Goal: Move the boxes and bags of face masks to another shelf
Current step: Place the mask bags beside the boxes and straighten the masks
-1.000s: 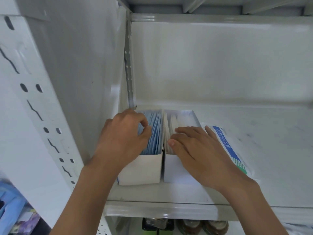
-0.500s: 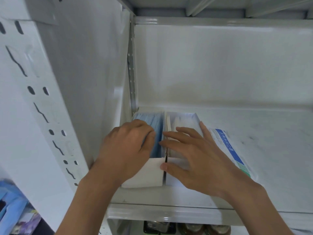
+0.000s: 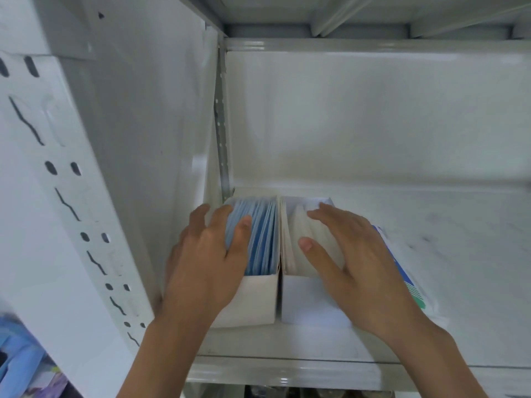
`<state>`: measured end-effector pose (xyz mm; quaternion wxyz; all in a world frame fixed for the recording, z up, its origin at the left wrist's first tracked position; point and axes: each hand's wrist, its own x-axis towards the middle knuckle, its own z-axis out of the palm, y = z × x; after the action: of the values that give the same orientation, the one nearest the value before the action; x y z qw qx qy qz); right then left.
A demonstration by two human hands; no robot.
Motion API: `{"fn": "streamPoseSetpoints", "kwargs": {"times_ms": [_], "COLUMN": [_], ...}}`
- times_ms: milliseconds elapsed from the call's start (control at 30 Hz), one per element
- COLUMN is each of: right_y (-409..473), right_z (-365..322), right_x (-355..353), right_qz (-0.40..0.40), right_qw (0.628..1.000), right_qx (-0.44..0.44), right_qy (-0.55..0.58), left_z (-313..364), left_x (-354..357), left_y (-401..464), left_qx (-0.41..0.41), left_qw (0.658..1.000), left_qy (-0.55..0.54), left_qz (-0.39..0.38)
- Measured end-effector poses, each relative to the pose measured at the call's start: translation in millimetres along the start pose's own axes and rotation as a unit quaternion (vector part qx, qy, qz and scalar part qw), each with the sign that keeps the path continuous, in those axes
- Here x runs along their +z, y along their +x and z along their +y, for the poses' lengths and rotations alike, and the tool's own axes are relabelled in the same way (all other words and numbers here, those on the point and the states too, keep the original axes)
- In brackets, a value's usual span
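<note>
Two open white boxes stand side by side at the left end of the shelf (image 3: 359, 343), touching each other. The left box (image 3: 253, 300) is full of blue masks (image 3: 260, 234) standing on edge, and the right box (image 3: 304, 305) holds white ones. A flat bag of masks (image 3: 408, 280) with a blue stripe lies just beside the right box, partly under the wrist. The left hand (image 3: 207, 262) sits over the left box with its fingers apart; the thumb rests on the blue masks and the other fingers reach down the outer side by the wall. I cannot tell if it is squeezing yet. The right hand (image 3: 353, 259) lies on top of the white masks with its fingers straight and spread, holding nothing. I think the step now is to square the two boxes up or get a good hold of them. To do it well, each hand should hold a box by its card sides, not by the soft masks, which could slip out. The side wall (image 3: 138, 139) is right against the left box, so fingers have little room there. The front edge of the shelf is close. There is lots of open room to the right and behind.
</note>
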<state>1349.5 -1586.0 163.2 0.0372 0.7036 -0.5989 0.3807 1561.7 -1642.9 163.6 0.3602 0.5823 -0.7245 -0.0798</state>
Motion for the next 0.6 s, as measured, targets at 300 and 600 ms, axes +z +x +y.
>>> {"fn": "streamPoseSetpoints", "kwargs": {"times_ms": [300, 600], "right_y": [11.6, 13.5], "right_z": [12.6, 16.8], "right_x": [19.3, 18.9], "right_qz": [-0.048, -0.049], "right_qw": [0.996, 0.996], "right_qx": [0.074, 0.075], "right_qy": [-0.009, 0.023], "left_z": [-4.6, 5.2], "left_x": [15.7, 11.0], "left_y": [21.4, 20.4], "left_qx": [0.024, 0.013], "left_qw": [0.998, 0.995], "left_qy": [-0.015, 0.054], "left_qz": [-0.059, -0.084]}}
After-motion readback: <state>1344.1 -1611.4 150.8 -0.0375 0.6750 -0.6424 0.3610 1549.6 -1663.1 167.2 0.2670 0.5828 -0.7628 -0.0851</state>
